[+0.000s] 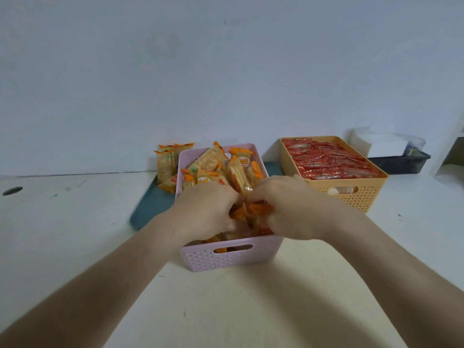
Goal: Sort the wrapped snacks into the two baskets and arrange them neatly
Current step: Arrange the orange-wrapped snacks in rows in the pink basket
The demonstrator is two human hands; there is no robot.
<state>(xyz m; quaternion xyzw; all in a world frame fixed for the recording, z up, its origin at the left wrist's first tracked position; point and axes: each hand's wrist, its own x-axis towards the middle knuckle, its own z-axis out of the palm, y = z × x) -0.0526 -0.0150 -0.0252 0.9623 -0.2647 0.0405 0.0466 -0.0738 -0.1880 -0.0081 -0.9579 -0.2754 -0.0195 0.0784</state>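
Working both hands down into the near half of the pink basket (227, 257), I have my left hand (206, 212) and right hand (288, 209) curled inward, each closed on a bunch of orange-edged snack packets (247, 213) bunched between them. More of the same yellow-and-orange packets (211, 159) stand loosely in the far half, some poking above the rim. A few loose ones (167, 164) sit on the teal tray (148, 209) just left of the basket. The orange basket (351, 189) to the right is already packed with flat red packets (331, 160) laid in overlapping rows.

These packets look light, with slick, crinkly film that I judge will slide against itself and spring back when released. The biscuits inside seem brittle, so I would avoid squeezing the middles. I would hold each stack by its flat faces, pressing evenly from both sides, and use the crimped end seals only for nudging single packets upright.
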